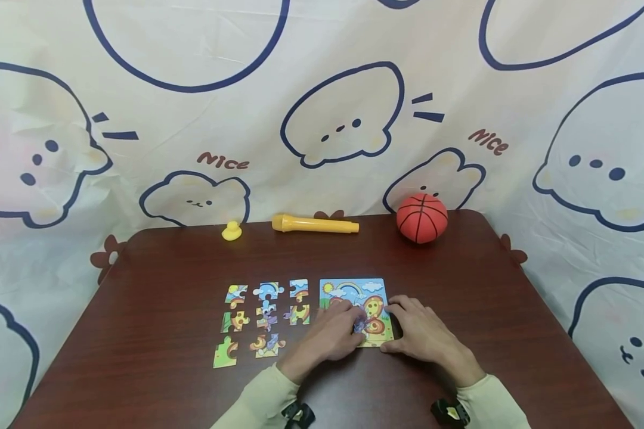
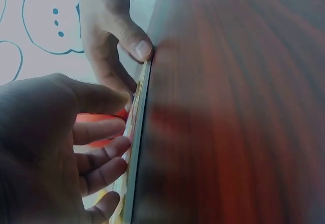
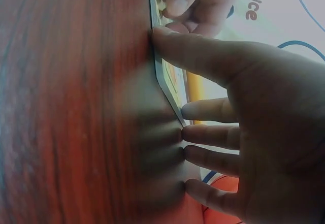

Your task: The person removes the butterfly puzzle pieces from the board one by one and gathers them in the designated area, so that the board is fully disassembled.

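A square puzzle board (image 1: 372, 287) with a rainbow and butterfly picture lies flat on the table. My left hand (image 1: 330, 330) is over its left and lower part, fingertips at the picture and covering some of it. In the left wrist view the left fingers (image 2: 104, 176) are loosely bent and spread along the board. My right hand (image 1: 424, 330) braces the board's right side. Its thumb (image 3: 195, 54) touches the near edge by the corner; the index fingertip is at the right edge, and the other fingertips rest beside it. Beneath the left palm, the view is hidden.
Several loose puzzle pieces (image 1: 266, 316) lie in rows left of the board. Along the back edge of the brown table (image 1: 166, 298) are a yellow duck (image 1: 232, 230), a yellow toy microphone (image 1: 315, 224) and a red basketball (image 1: 421, 218). A printed curtain (image 1: 322, 190) hangs behind.
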Action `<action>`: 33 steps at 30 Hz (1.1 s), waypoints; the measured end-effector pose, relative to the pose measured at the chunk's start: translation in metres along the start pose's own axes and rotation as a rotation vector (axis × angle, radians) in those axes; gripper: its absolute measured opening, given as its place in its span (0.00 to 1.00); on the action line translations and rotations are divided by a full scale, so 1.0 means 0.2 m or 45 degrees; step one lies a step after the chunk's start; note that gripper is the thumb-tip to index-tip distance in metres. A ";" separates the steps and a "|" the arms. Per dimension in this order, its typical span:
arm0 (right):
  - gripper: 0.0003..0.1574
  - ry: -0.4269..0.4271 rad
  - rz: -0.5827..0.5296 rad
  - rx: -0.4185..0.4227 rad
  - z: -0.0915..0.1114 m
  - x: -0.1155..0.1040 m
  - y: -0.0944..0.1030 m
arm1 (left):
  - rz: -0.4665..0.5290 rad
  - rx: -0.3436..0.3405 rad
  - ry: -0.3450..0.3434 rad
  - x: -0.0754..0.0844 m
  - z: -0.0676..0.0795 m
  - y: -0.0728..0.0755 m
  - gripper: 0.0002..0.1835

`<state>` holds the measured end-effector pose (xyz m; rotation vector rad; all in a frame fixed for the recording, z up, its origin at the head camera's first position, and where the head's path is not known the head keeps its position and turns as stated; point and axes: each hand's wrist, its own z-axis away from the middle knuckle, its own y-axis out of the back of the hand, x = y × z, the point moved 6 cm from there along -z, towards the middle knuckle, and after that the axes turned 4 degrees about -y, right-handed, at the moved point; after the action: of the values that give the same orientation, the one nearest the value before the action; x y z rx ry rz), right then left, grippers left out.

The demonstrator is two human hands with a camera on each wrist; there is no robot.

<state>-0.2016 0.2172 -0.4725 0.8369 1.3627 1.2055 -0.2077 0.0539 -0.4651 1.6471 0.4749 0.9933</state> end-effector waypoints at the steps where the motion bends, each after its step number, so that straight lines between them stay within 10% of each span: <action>1: 0.51 0.002 0.001 0.001 0.00 0.00 0.00 | -0.010 -0.006 0.003 0.00 -0.01 -0.01 0.16; 33: 0.49 0.030 0.003 -0.003 0.00 0.00 0.00 | 0.263 0.115 0.053 0.04 -0.05 0.00 0.06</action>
<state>-0.2016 0.2177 -0.4719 0.8254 1.3792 1.2221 -0.2101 0.0656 -0.4614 1.7858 0.3873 1.1751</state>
